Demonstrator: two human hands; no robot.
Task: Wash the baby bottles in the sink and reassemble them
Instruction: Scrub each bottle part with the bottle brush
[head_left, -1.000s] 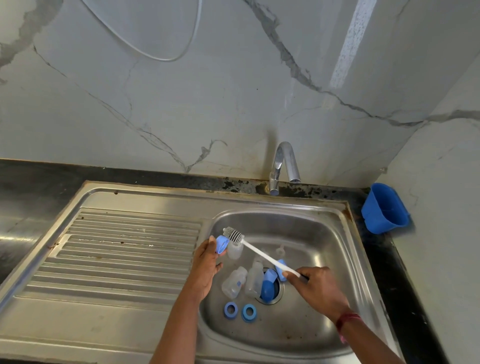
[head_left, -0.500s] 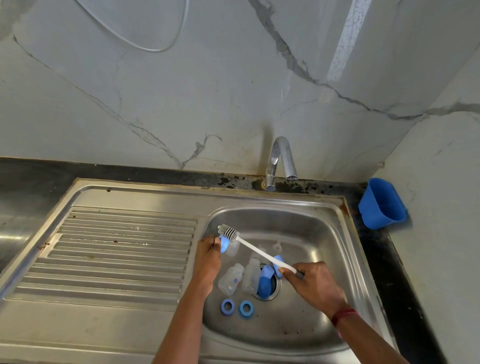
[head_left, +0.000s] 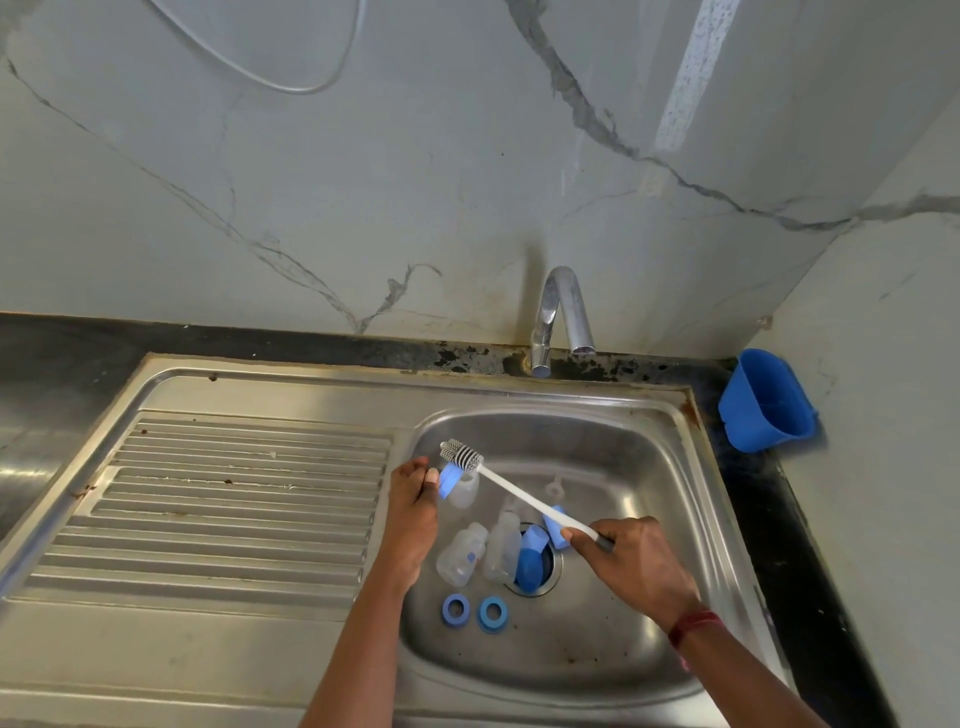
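Observation:
My left hand (head_left: 413, 499) holds a clear bottle cap with a blue collar (head_left: 457, 483) over the left side of the sink basin (head_left: 649, 467). My right hand (head_left: 631, 564) grips the handle of a white bottle brush (head_left: 514, 493), whose grey bristle head rests just above that cap. In the basin lie two clear baby bottles (head_left: 462, 553) (head_left: 503, 548), blue caps (head_left: 531, 558) over the drain, a clear teat (head_left: 555, 488) and two blue rings (head_left: 456, 610) (head_left: 490, 614).
A chrome tap (head_left: 558, 317) stands behind the basin, with no water running. The ribbed steel drainboard (head_left: 234, 499) stretches to the left. A blue plastic holder (head_left: 769, 400) hangs on the right wall. Dark countertop (head_left: 779, 519) borders the sink.
The brush head has slid slightly along the cap in my left hand. Both hands stay in about the same place over the basin; the view has shifted a little.

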